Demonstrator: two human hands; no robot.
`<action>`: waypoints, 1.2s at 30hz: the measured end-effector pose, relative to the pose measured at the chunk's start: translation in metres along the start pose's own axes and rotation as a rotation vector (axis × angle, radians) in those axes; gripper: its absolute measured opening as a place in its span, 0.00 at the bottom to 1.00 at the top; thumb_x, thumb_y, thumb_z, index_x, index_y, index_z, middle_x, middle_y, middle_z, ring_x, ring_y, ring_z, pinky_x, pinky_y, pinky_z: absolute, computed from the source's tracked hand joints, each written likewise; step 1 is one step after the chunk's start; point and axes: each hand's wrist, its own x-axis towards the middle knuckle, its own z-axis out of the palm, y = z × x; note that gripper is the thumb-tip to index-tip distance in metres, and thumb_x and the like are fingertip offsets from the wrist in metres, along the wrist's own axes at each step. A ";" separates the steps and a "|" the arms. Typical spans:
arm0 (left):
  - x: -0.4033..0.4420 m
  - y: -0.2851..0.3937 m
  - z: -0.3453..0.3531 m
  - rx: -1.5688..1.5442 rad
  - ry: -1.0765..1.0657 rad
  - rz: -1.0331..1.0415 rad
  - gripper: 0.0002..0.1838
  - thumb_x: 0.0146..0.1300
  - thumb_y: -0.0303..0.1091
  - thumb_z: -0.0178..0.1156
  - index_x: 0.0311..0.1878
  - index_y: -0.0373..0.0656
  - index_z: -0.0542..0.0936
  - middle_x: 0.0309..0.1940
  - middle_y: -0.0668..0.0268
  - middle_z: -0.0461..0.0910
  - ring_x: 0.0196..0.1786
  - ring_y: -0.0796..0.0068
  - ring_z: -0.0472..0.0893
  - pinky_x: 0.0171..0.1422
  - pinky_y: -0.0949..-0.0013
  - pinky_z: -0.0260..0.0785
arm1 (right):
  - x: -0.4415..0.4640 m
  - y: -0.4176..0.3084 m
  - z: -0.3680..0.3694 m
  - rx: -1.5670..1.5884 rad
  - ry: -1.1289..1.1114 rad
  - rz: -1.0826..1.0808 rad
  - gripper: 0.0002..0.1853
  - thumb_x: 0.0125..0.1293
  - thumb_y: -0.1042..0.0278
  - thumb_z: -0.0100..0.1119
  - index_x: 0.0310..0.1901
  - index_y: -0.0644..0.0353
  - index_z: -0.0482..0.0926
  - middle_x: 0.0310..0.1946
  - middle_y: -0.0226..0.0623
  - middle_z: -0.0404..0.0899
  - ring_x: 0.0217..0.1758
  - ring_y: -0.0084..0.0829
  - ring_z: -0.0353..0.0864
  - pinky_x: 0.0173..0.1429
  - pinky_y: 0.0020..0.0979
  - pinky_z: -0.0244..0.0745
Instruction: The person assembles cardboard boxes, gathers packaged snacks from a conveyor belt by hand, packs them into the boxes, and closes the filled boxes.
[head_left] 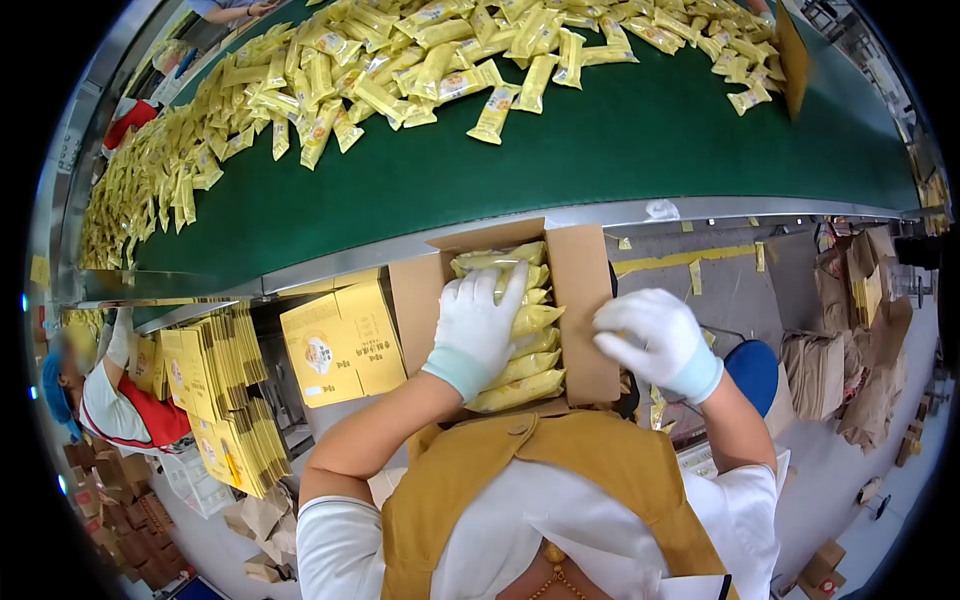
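Green conveyor belt [620, 160] across the top, its far and left edges heaped with small yellow packets [490, 115]. These carry a printed picture and lettering too small to read.

At the belt's near edge, around the middle, stands an open brown cardboard box [588, 310], side flaps spread, holding a column of yellow packs [538, 320]. Left of it, stacked yellow cartons [215, 375] stand near a co-worker in a red apron [150, 412]; between stack and box, a flat yellow carton [342, 345] shows a round logo and dark Chinese characters, too small to read surely.

The white-gloved left hand [478, 318] lies on the packs, thumb and fingers spread. The white-gloved right hand [652, 338] is at the box's right flap, thumb and fingers apart.

A blue seat [752, 375] is just beyond the right wrist; brown paper bags [812, 375] sit farther right.
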 end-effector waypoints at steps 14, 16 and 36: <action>0.011 -0.015 -0.017 -0.183 -0.196 0.068 0.46 0.63 0.49 0.62 0.78 0.36 0.56 0.74 0.39 0.58 0.77 0.39 0.58 0.80 0.39 0.46 | 0.012 -0.022 0.057 -0.206 -0.456 -0.359 0.03 0.57 0.64 0.61 0.32 0.50 0.79 0.35 0.29 0.76 0.43 0.32 0.77 0.48 0.34 0.72; 0.005 -0.012 -0.013 -0.161 -0.156 0.088 0.45 0.65 0.51 0.59 0.78 0.35 0.56 0.77 0.37 0.53 0.79 0.37 0.53 0.81 0.35 0.41 | 0.009 -0.018 0.064 -0.247 -0.475 -0.402 0.02 0.57 0.64 0.61 0.31 0.50 0.79 0.34 0.29 0.77 0.43 0.31 0.77 0.49 0.33 0.72; -0.048 -0.048 -0.027 -0.968 0.916 -0.277 0.21 0.74 0.25 0.46 0.67 0.31 0.73 0.60 0.52 0.80 0.64 0.61 0.78 0.72 0.59 0.67 | 0.089 0.038 0.064 -0.123 -0.133 0.275 0.18 0.68 0.47 0.61 0.42 0.54 0.87 0.36 0.44 0.87 0.40 0.50 0.86 0.46 0.44 0.81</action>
